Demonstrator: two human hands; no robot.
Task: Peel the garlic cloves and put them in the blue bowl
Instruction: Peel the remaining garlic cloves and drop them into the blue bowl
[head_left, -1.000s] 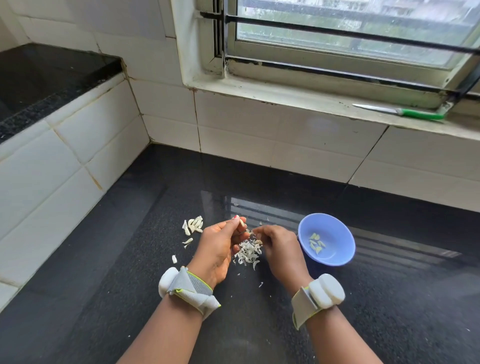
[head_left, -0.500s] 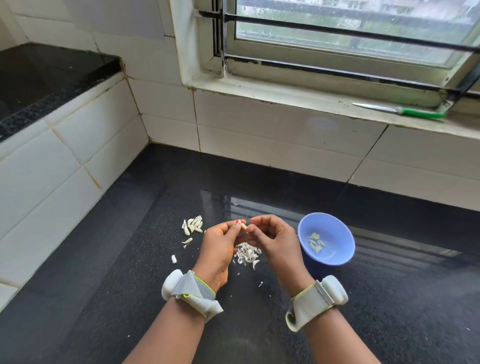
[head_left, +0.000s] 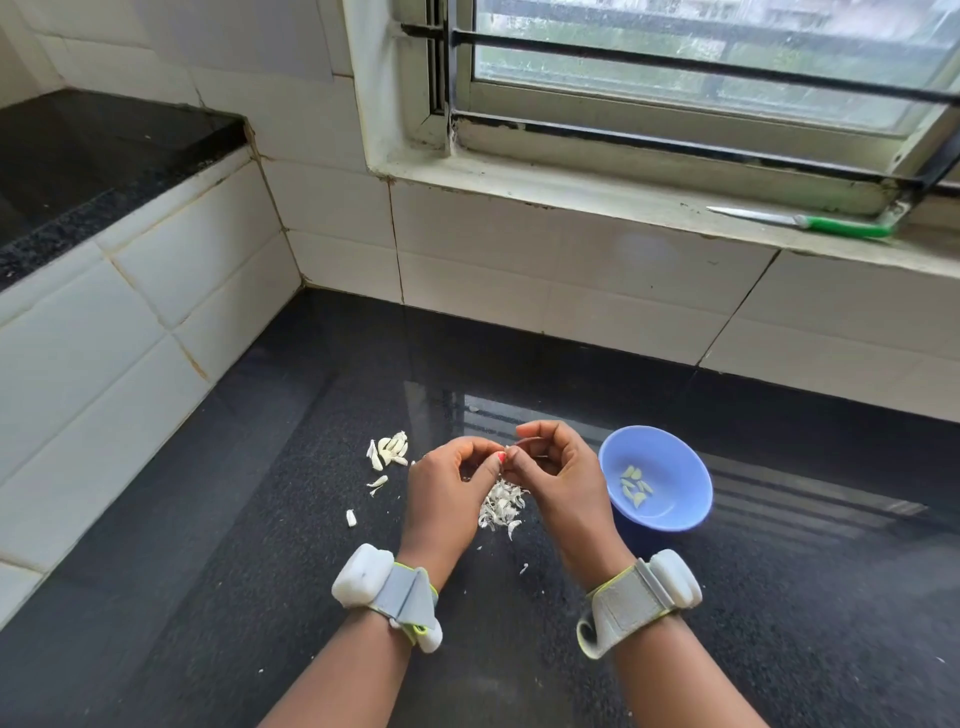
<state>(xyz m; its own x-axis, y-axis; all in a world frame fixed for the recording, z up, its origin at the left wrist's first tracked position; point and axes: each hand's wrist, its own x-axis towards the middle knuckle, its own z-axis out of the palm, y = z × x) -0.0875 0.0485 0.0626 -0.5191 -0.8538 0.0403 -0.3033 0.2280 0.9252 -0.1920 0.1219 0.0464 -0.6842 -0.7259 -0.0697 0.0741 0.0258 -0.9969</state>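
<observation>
My left hand (head_left: 447, 483) and my right hand (head_left: 558, 470) meet fingertip to fingertip above the black counter, both pinching one small garlic clove (head_left: 505, 453) that is mostly hidden between the fingers. Directly under them lies a heap of white garlic peel (head_left: 501, 506). A small pile of unpeeled garlic cloves (head_left: 389, 449) sits just left of my left hand. The blue bowl (head_left: 675, 512) stands to the right of my right hand, with several peeled cloves (head_left: 636, 486) inside it.
A loose clove (head_left: 351, 517) and a scrap of peel (head_left: 378, 483) lie left of the hands. A green-handled knife (head_left: 800, 222) rests on the window sill at the back right. White tiled walls close the counter at the left and back.
Both hands have lifted slightly from the peel heap and come together. The right hand has turned palm-up, its fingers now curled over the clove that the left hand holds.
</observation>
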